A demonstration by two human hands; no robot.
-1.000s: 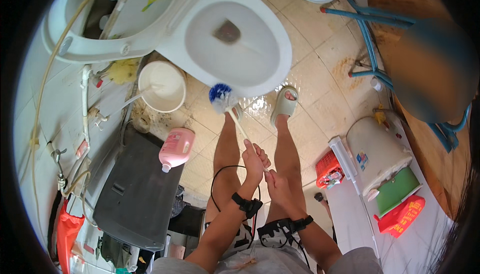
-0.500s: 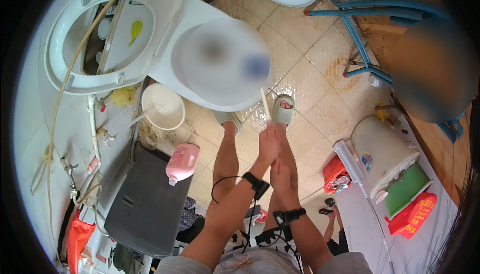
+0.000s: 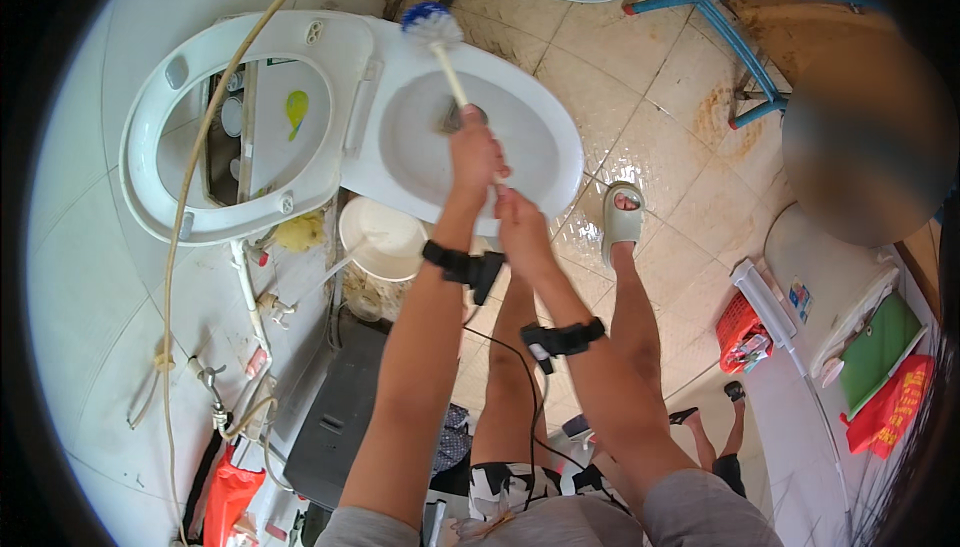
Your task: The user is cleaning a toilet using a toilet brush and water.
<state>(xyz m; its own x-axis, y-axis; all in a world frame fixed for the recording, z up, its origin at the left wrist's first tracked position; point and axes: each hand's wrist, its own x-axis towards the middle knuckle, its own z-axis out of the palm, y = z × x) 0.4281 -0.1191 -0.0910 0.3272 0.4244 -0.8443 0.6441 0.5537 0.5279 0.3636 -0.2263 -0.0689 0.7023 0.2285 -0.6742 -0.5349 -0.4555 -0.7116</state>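
Reaching across the toilet (image 3: 570,137), the brush (image 3: 442,50) is grasped by its handle (image 3: 454,82), left hand (image 3: 475,154) nearer the bristles (image 3: 431,24), right hand (image 3: 522,227) lower down; the blue-and-white bristles are held near the far rim, contact unclear.

Brush (image 3: 451,75) with blue and white bristles (image 3: 432,23), cream handle (image 3: 449,69), toilet (image 3: 563,137) white, floor tiles (image 3: 615,77) I see as beige with brown stains (image 3: 713,115), black wristbands (image 3: 462,267), shorts (image 3: 500,482) patterned black and white, sleeves (image 3: 385,527) grey, blue chair frame (image 3: 733,42) tipped red, basket (image 3: 738,332) red on my screen
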